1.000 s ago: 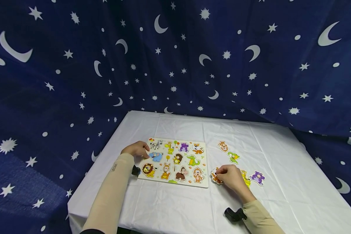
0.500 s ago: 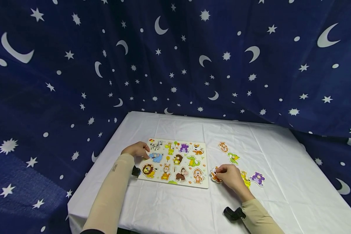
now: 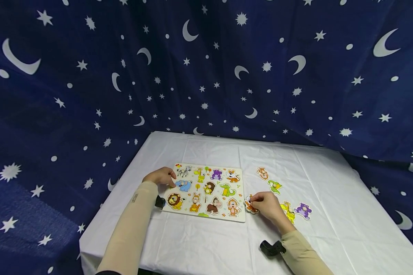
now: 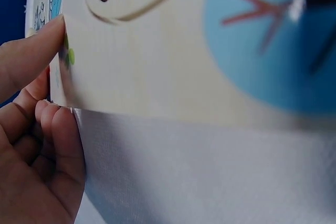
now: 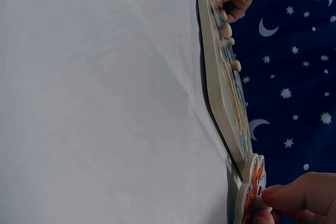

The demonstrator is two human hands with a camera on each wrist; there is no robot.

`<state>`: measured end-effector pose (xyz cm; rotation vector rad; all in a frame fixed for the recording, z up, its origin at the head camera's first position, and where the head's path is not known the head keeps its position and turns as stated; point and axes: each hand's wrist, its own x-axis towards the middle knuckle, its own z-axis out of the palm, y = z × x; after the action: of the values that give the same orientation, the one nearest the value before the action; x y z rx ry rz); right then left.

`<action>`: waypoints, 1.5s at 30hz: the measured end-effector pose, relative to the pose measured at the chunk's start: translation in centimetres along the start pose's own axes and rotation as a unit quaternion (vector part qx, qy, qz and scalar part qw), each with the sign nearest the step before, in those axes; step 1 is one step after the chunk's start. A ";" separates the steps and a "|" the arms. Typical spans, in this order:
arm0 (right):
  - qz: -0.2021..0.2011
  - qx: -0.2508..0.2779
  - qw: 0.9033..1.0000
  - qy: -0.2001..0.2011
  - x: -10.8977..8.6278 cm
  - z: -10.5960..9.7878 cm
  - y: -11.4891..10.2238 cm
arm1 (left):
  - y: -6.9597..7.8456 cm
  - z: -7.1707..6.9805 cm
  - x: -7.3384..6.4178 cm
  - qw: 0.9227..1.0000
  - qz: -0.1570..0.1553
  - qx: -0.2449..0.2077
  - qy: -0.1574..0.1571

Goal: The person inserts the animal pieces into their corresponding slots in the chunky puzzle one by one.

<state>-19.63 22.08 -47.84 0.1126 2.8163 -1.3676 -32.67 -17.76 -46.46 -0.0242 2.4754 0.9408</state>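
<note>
A wooden animal puzzle board [image 3: 190, 194] lies on the white-covered table, with knobbed pieces such as a lion [image 3: 174, 200] and an elephant [image 3: 183, 185] in it. At its left edge is my left hand [image 3: 160, 177]; the left wrist view has the thumb on the board's face and the other fingers curled at its side. My right hand [image 3: 270, 208] pinches an orange-and-white tiger piece [image 3: 249, 207] by its knob, just off the board's right edge. In the right wrist view the tiger piece [image 5: 249, 192] is tilted on edge, near the board's corner.
Right of the board lie loose pieces: a monkey [image 3: 262, 173], a green crocodile [image 3: 274, 186], a yellow giraffe [image 3: 288, 212] and a purple animal [image 3: 303, 210]. A dark blue star-patterned curtain [image 3: 206, 76] hangs behind the table [image 3: 199, 244].
My right hand has shifted a little to the left with the tiger piece, closer to the board. The left hand has stayed at the board's left edge.
</note>
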 end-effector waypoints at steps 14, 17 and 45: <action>-0.014 0.007 1.000 0.006 1.4 0.3 0.2 | 0.0 -0.1 -0.2 0.999 0.031 0.029 0.002; -0.018 0.010 1.000 0.005 1.8 0.3 0.3 | -0.1 -0.1 -0.3 0.999 0.037 0.032 0.002; -0.037 -0.020 0.999 0.018 4.4 1.3 -0.2 | -0.4 -0.3 -0.1 0.999 0.031 0.012 -0.008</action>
<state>-24.02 21.22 -48.63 0.0321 2.9031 -1.3354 -32.60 -18.24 -46.42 0.0688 2.4844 0.9337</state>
